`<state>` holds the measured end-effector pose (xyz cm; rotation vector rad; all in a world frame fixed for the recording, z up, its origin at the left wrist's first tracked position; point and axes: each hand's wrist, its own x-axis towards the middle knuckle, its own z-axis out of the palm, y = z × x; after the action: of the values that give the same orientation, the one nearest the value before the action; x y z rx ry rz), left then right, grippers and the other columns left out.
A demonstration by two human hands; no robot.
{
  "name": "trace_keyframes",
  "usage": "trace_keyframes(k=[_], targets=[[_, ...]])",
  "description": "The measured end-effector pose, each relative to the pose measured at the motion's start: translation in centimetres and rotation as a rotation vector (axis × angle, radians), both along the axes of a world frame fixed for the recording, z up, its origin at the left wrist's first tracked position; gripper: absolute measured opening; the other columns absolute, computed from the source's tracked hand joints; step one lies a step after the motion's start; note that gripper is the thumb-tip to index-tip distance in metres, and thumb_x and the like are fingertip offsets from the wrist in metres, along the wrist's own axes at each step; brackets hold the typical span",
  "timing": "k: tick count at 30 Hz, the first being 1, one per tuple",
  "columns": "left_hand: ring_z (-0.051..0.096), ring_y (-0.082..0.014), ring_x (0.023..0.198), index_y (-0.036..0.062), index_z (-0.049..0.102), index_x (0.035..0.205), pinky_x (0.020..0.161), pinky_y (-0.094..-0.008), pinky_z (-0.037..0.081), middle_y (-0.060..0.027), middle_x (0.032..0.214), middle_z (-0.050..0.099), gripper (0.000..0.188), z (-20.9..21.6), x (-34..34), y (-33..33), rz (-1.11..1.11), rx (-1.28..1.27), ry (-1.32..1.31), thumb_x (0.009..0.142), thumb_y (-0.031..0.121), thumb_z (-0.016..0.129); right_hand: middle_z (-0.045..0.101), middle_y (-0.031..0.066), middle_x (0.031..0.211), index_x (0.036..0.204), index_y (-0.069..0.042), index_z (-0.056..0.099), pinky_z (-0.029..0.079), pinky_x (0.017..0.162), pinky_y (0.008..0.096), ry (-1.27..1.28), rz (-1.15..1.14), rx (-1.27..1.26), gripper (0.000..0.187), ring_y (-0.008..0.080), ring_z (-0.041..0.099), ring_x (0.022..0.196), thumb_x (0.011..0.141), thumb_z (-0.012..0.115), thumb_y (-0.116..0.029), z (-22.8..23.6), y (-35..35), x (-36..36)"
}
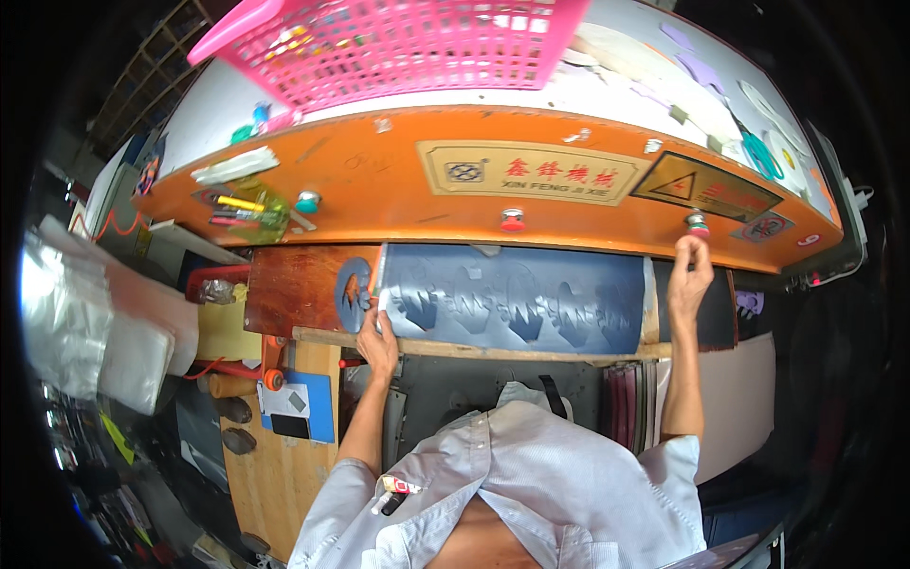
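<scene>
A dark blue sheet (474, 318) lies along the orange machine's bed, with several hand-like cut or pressed outlines across it. At its left end, my left hand (378, 346) reaches up with fingers closed at the sheet's edge. A curved dark blue piece (352, 284) with jagged inner edges lies just left of these fingertips, on a reddish-brown board (294, 284). What the fingers pinch, if anything, is too small to make out. Off to the right, my right hand (689, 275) is raised, its fingertips closed on a red push button (698, 229) on the machine's front.
Above the bed runs the orange machine beam (370, 190), carrying another red button (512, 221) and a green one (307, 201). A pink basket (427, 57) and teal scissors (761, 155) sit on top. Leftward are plastic sheets (142, 332) and a blue clipboard (322, 408) on a wooden table.
</scene>
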<state>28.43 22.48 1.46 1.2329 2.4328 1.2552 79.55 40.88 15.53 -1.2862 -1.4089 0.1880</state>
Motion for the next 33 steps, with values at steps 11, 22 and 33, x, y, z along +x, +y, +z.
trace_keyframes(k=[11, 22, 33], targets=[[0.072, -0.0429, 0.084, 0.0066, 0.074, 0.102, 0.077, -0.0492, 0.052, -0.0214, 0.089, 0.075, 0.037, 0.1, -0.4, 4.2, 0.081, 0.021, 0.105, 0.104, 0.041, 0.060, 0.069, 0.0255, 0.074, 0.090, 0.004, 0.071, 0.049, 0.073, 0.0542, -0.105, -0.371, -0.511, 0.051, 0.0462, 0.066, 0.071, 0.107, 0.056, -0.041, -13.1, -6.8, 3.7], [0.069, -0.0485, 0.094, 0.0030, 0.069, 0.113, 0.082, -0.0523, 0.051, -0.0255, 0.099, 0.074, 0.035, 0.4, -1.2, 2.8, -0.102, 0.137, -0.011, 0.106, 0.036, 0.057, 0.061, 0.0319, 0.077, 0.079, 0.002, 0.063, 0.042, 0.070, 0.0606, -0.239, -0.259, -0.383, 0.054, 0.0536, 0.060, 0.076, 0.110, 0.051, -0.041, -16.0, -7.6, 2.0], [0.053, -0.0392, 0.127, -0.0022, 0.064, 0.132, 0.109, -0.0496, 0.041, -0.0198, 0.131, 0.062, 0.041, 3.1, 3.1, -6.0, -0.095, 0.136, 0.263, 0.092, 0.006, 0.060, 0.069, 0.0237, 0.114, 0.120, 0.003, 0.069, 0.052, 0.098, 0.0462, -0.231, -0.404, -0.389, 0.045, 0.0368, 0.066, 0.105, 0.092, 0.077, -0.031, -10.5, -15.7, -4.3]])
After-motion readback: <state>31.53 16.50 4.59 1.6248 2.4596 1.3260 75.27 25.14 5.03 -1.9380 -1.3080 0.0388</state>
